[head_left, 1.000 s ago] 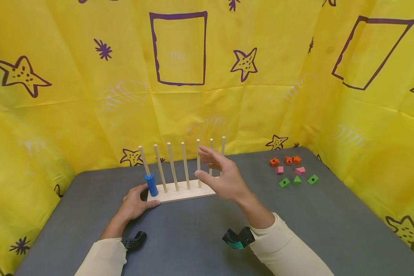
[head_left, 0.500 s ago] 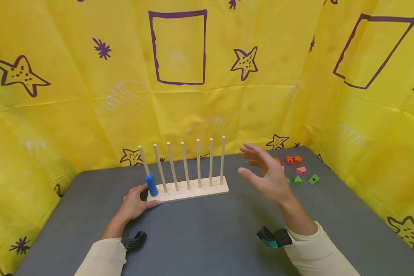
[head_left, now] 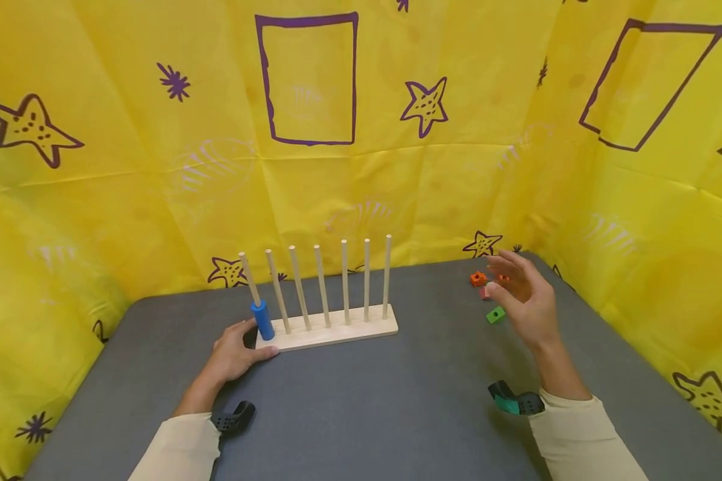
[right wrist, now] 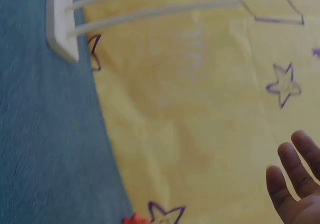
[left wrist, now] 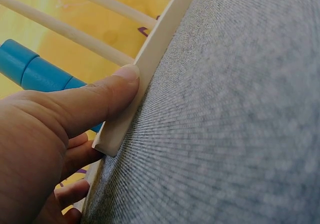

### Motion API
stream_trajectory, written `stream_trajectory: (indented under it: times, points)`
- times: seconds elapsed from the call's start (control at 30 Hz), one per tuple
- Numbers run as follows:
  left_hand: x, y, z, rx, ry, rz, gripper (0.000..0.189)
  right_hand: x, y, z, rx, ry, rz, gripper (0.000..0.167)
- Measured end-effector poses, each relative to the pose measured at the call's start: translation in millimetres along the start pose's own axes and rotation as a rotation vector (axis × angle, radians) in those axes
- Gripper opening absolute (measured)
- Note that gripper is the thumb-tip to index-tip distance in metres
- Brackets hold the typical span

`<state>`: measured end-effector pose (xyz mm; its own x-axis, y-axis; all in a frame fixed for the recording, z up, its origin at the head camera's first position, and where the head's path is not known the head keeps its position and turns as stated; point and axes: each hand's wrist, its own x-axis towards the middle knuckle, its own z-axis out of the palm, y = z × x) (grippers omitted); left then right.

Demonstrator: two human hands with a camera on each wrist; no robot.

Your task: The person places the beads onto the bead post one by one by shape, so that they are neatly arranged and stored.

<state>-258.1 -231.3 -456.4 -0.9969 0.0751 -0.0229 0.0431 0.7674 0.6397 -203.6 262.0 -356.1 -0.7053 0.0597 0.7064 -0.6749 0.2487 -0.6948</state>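
Left hand (head_left: 231, 354) grips the left end of a pale wooden rectangular base (head_left: 337, 332); the thumb lies along the front edge and the fingers reach round the end, as the left wrist view confirms. Right hand (head_left: 529, 307) is held above the table toward the right, wide, with the thumb well apart from the gently curved fingers and nothing held between them.

The base rests on a dark grey fabric-textured table (head_left: 349, 414), left of centre in the head view. Seven slender round wooden pegs (head_left: 321, 287) rise from it in a single row. Around the lower part of the leftmost peg sits a stack of blue cylindrical beads (head_left: 263, 321), just beside the left hand; the left wrist view shows seams between its segments.

Near the right hand, small coloured blocks lie on the table: an orange block with a dark hole (head_left: 478, 279), a pink block (head_left: 485, 292) partly hidden by the thumb, and a green block with a hole (head_left: 496, 315) nearest the viewer. Further orange shows behind the fingers. Yellow cloth with purple drawings (head_left: 156, 220) surrounds the table. Both forearms wear cream sleeves (head_left: 177, 447). The right wrist view is blurred.
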Motion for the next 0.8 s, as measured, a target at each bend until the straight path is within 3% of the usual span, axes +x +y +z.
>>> stream_trajectory:
  times: [0.1,0.23,0.53,0.8]
  points:
    - [-0.1,0.5,-0.6,0.0,0.001,0.002,0.097,-3.3,14.0,-9.2,-0.084,0.049,0.107,0.051]
    - [-0.3,1.1,-0.9,-0.004,0.006,0.007,0.097,-8.6,30.6,-17.9,-0.193,0.058,0.209,0.05]
    - [0.6,0.6,0.1,-0.009,0.006,0.008,0.096,-25.4,66.2,-29.4,-0.179,0.075,0.304,0.043]
    - [1.4,-0.4,0.8,-0.005,0.0,-0.013,0.097,-35.8,83.4,-30.9,-0.189,0.05,0.41,0.045]
